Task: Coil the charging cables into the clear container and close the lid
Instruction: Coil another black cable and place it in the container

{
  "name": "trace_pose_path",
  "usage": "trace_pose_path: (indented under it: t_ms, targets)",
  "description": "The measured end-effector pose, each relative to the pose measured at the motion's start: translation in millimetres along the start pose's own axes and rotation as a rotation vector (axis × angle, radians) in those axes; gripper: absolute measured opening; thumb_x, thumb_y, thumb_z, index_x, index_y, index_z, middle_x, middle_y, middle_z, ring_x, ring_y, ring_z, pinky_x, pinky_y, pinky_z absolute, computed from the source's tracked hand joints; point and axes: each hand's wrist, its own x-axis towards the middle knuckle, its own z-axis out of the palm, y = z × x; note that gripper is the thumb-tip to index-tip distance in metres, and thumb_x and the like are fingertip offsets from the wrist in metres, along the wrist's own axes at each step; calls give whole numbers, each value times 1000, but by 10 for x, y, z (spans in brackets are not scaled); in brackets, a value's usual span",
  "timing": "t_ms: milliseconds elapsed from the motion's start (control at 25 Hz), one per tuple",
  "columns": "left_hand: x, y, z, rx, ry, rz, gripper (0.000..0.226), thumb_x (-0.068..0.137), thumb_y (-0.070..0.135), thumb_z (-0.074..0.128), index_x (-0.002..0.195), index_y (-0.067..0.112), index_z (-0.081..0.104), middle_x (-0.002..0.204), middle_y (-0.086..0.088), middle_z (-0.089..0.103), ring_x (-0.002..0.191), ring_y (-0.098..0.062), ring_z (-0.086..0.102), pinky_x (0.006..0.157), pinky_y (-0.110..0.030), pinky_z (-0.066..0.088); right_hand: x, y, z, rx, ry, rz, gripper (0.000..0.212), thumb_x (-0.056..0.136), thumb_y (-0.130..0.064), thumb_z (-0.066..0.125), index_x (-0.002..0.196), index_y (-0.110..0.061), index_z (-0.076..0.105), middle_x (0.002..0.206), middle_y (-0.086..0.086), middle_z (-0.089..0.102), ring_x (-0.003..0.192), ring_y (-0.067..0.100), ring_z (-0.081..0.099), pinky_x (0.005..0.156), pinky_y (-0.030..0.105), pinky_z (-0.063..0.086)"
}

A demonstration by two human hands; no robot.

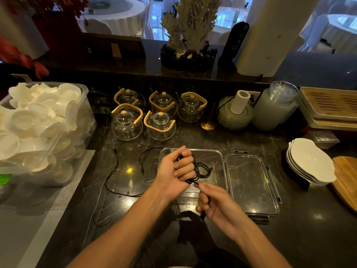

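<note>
The left hand (174, 169) is held over the near left part of the clear container (218, 157), its fingers curled shut around a bundle of black cable (195, 171) looped about them. The right hand (216, 204) sits just near and right of it, thumb and fingers pinched on the loose end of the same cable, and a dark plug end sticks out below its fingers. The two hands are close together, joined by the short stretch of cable between them.

Inside the container a coiled cable (205, 169) already lies on the bottom, just right of the left hand. The lid (251, 182) lies flat on the dark marble worktop (123, 209), touching or just beside the container's right edge; I cannot tell which.

Left of the container two more cables lie loose on the worktop: a long one (114, 171) that curves from far to near, and a shorter one (144, 161) bent beside the container's left wall.

Farther back stand five glass teapots (160, 124) with wooden handles. A big clear tub (77, 113) of white dishes fills the left side, and stacked white bowls (311, 161) sit at the right.
</note>
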Motion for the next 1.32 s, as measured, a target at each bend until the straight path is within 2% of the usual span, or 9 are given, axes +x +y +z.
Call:
trace_pose_path:
  t_ms: [160,280,400,560,680,880,1000,1120,1320]
  targets:
    - [-27,-30,48,1,-84,-103,38,107,29,39,74,16,49,43,8,34,34,-5,20,38,-21,13,80,-5,-69,258,-212,51,16,92,-24,73,90,-10,67,59,-3,36,43,7,29,36,19,33]
    - [-47,-25,24,29,-125,-152,39,107,28,39,71,14,47,42,9,29,32,-5,21,35,-20,14,117,5,-60,149,-179,-20,15,97,-29,70,93,-15,69,59,-4,36,40,5,28,33,17,27]
    - [-58,-33,-8,195,-12,-140,35,102,28,49,70,14,51,41,7,36,32,-7,33,35,-19,28,147,54,-46,4,-61,-124,14,90,-27,78,91,-17,69,57,-4,35,38,5,27,32,17,26]
    - [-83,-11,-97,530,230,-34,35,99,37,57,73,15,62,53,2,50,61,-17,65,65,-28,55,135,43,-56,-196,72,-245,14,99,-27,65,100,-13,70,57,-5,38,39,6,28,34,17,26]
    - [-86,-48,-154,488,325,65,34,98,37,62,76,11,64,61,-3,56,69,-19,72,63,-27,60,111,-23,-9,-376,87,-188,16,104,-26,57,92,-19,66,58,-5,38,41,7,26,35,20,20]
    - [-90,-75,-201,534,306,-94,33,88,42,72,69,19,58,55,6,45,46,-7,44,42,-18,37,96,-76,49,-804,51,-64,18,106,-21,51,99,-6,56,54,-9,41,41,3,32,39,19,25]
    - [-109,15,-281,681,304,-212,33,89,38,72,65,20,60,53,5,47,50,-11,50,49,-23,46,59,-178,36,-969,-25,-66,16,105,-12,51,89,-10,55,50,-16,51,42,-2,45,46,14,34]
    - [-123,55,-340,655,264,-259,31,91,37,70,70,17,60,53,5,48,48,-10,52,50,-25,49,39,-192,29,-967,-43,-44,13,104,-11,52,92,-10,54,50,-15,50,41,-1,43,42,12,33]
    - [-91,15,-342,469,232,-147,32,93,38,62,72,16,54,48,10,28,33,-3,24,33,-17,21,89,-113,-26,-642,-27,-33,15,103,-23,60,105,-9,55,60,-3,37,45,9,28,39,21,26]
